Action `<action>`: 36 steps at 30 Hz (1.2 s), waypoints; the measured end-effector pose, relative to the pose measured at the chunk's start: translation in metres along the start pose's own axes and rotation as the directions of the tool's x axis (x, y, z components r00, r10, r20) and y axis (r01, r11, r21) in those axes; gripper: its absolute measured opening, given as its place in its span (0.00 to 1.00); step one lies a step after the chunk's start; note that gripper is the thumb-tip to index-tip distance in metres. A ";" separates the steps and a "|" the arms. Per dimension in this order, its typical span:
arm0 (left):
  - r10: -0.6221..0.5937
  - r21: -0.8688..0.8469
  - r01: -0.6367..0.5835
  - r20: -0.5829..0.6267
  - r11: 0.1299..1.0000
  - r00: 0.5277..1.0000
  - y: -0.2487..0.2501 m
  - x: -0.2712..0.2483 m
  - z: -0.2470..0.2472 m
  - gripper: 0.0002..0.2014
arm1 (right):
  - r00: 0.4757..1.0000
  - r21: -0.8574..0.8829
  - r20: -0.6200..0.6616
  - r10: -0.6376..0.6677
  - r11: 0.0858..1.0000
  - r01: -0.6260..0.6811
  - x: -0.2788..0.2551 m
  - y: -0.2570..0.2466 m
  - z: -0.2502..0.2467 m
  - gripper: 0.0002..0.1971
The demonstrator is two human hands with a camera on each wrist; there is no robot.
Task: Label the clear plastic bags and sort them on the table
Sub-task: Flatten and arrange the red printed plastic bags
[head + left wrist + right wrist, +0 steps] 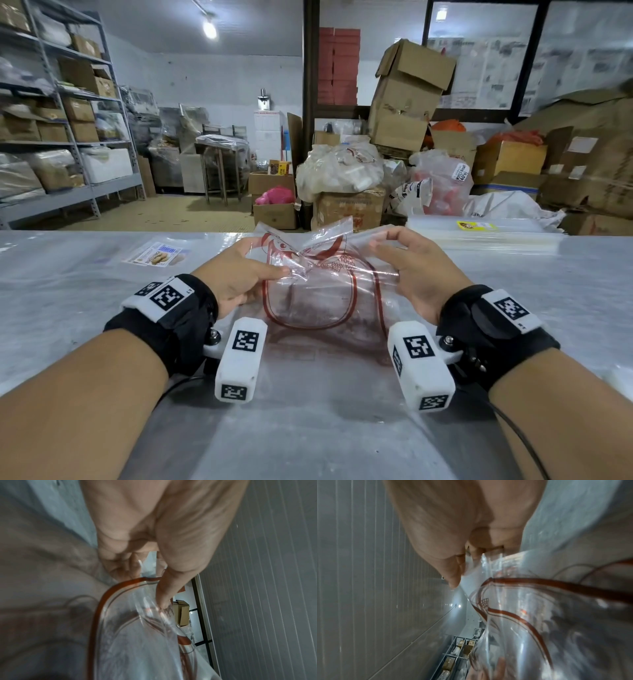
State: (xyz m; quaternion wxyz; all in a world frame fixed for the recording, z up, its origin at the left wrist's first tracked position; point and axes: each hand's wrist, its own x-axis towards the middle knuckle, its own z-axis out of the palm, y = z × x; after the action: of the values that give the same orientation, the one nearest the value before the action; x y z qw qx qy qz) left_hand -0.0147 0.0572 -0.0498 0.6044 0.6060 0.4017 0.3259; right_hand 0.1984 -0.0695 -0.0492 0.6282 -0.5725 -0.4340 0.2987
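While both hands work at the middle of the worktop, the findings are as follows.

Worktop (102, 308): pale, glossy surface running the full width of the head view; it serves as the landmark for the entries below.

Clear bag (318, 291): transparent plastic printed with a red outline design, at the centre of the worktop. Its near part lies on the surface; its far part is crumpled and lifted off it between the two hands.

Left hand (239, 274): grasping the bag. The thumb and fingers pinch a fold of the film at the bag's left side; the left wrist view shows the thumb pressed onto the plastic beside the red line.

Right hand (407, 263): grasping the bag. Its curled fingers hold the right edge of the film, thumb on top; the right wrist view shows the thumb tip against the clear sheet.

Labelled bag (157, 257): flat on the worktop's far left, well apart from the hands, bearing a printed label that pictures peanuts.

Stack of clear bags (479, 236): at the worktop's far right edge, with a yellow label on top.

Behind the worktop: cardboard boxes (407, 92), some stacked and tilted, and metal shelving (68, 120) on the left.
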 end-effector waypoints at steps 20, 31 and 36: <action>0.103 -0.046 -0.100 0.078 0.994 0.992 0.013 -0.017 0.004 0.17 | 0.986 0.368 0.156 0.049 0.924 -0.104 -0.001 -0.004 0.001 0.35; 0.139 -0.079 -0.129 0.142 0.989 0.980 0.014 -0.018 0.005 0.10 | 0.985 0.244 0.171 0.010 0.968 -0.052 -0.008 -0.008 0.005 0.24; 0.120 -0.011 -0.121 -0.044 0.993 0.992 0.009 -0.009 -0.001 0.07 | 0.978 -0.004 -0.147 0.148 0.989 -0.150 0.002 -0.004 -0.005 0.05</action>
State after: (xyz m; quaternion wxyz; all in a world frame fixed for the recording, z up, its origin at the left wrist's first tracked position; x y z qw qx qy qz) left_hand -0.0188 0.0504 -0.0404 0.5790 0.6178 0.3750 0.3775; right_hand 0.2038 -0.0706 -0.0452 0.6298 -0.6286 -0.3449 0.2988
